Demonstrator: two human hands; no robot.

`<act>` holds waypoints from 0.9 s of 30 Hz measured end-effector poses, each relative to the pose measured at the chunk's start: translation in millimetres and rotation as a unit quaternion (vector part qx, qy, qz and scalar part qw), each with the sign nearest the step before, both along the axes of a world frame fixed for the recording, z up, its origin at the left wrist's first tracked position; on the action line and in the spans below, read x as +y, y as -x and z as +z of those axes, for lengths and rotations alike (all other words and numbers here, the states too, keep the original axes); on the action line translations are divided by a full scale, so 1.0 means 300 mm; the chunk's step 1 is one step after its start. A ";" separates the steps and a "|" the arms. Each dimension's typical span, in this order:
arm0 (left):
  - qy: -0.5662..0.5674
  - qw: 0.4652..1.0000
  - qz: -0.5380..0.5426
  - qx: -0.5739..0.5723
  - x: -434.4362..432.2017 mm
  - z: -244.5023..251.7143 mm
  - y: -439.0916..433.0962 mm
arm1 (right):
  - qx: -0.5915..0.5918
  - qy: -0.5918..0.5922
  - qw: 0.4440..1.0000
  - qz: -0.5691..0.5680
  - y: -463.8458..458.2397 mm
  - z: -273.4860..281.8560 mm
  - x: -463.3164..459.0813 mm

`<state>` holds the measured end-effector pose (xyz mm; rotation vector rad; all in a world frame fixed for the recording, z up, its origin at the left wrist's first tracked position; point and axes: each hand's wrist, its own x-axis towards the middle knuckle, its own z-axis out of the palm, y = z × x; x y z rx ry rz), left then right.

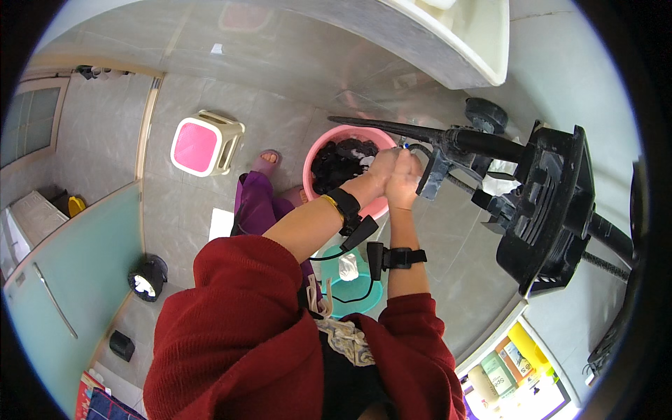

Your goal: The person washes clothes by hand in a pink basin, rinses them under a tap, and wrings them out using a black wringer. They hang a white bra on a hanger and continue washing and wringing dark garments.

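My left hand and my right hand are pressed together above the right rim of a pink plastic basin, just left of a black metal bracket. Their fingers overlap, and whether anything is held between them cannot be seen. Dark wet cloth with patches of white suds lies in the basin. A small metal fitting with a blue mark shows just beyond my fingertips. Black straps with cabled devices sit around both wrists. Nearer my body, a teal basin stands on the floor with a white crumpled item beside it.
A black shower fixture with a shelf juts in from the right. A white basin hangs above. A pink-topped stool stands left, with a lined bin by the glass door. Bottles fill a shelf at lower right.
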<state>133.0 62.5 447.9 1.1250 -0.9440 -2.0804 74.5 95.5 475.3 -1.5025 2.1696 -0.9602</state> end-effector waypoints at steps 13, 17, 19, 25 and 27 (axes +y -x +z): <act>-0.361 0.913 0.188 0.023 -0.025 -0.065 -0.177 | -0.291 -0.061 0.951 -0.085 0.076 0.068 0.122; -0.384 0.912 0.121 0.080 -0.011 -0.069 -0.222 | -0.161 -0.034 0.986 0.017 0.079 0.051 0.087; -0.433 0.899 0.059 0.012 0.003 -0.053 -0.220 | -0.151 0.004 0.988 0.032 0.068 0.056 0.075; -0.393 0.870 0.040 0.295 -0.008 -0.047 -0.161 | -0.205 -0.052 0.968 0.138 0.029 0.114 0.130; -0.390 0.864 0.053 0.315 -0.013 -0.068 -0.137 | -0.266 -0.068 0.953 0.128 0.034 0.118 0.148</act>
